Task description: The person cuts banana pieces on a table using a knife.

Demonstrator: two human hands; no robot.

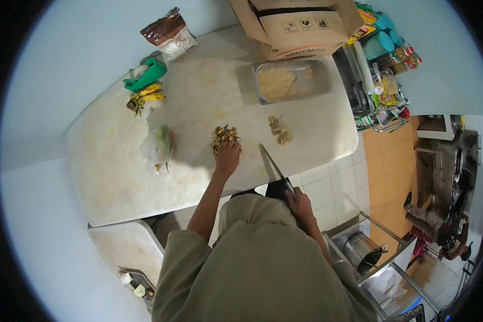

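Note:
My left hand (228,158) rests with its fingertips on a pile of small brown and yellowish chopped pieces (224,134) on the pale table. Whether the fingers grip any piece is too small to tell. At the table's front edge, my right hand (300,205) is closed round the handle of a long knife (276,168). The blade lies over the tabletop, its tip pointing forward and left. Beyond the tip sits a loose cluster of light brown pieces (280,130). A clear plastic bag with something green inside (160,146) lies left of the chopped pile.
On the table (112,182) stand a clear tub of pale batter-like food (276,83), a cardboard box (303,32), bananas (152,92), a green tape dispenser (147,74) and a brown-white bag (169,35). Another person (440,228) is far right, near a metal pot (364,251).

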